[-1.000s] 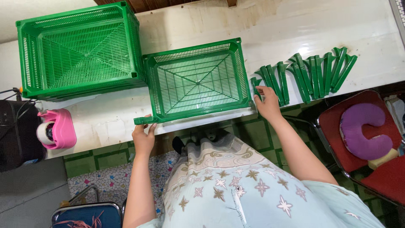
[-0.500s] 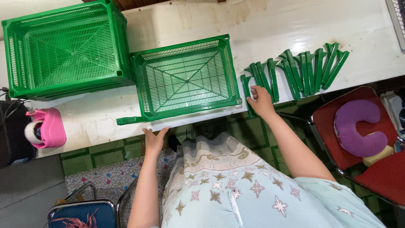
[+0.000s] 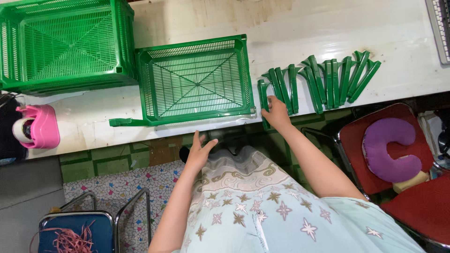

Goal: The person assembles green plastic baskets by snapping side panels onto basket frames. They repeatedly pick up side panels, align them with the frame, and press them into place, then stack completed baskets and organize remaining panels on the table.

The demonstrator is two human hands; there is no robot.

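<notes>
crate (image 3: 197,79) on table (image 3: 328,28), stacked crates (image 3: 65,42) left, plastic strips (image 3: 318,82) right

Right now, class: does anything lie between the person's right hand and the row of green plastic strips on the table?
Nothing visible does. The right hand already rests on the nearest green strip at the row's end by the green basket. The left hand hangs open below the table edge.

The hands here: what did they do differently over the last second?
The left hand let go of the loose green piece by the shallow green crate and drew back off the table. The right hand stayed at the row of green strips. Crates unmoved.
</notes>
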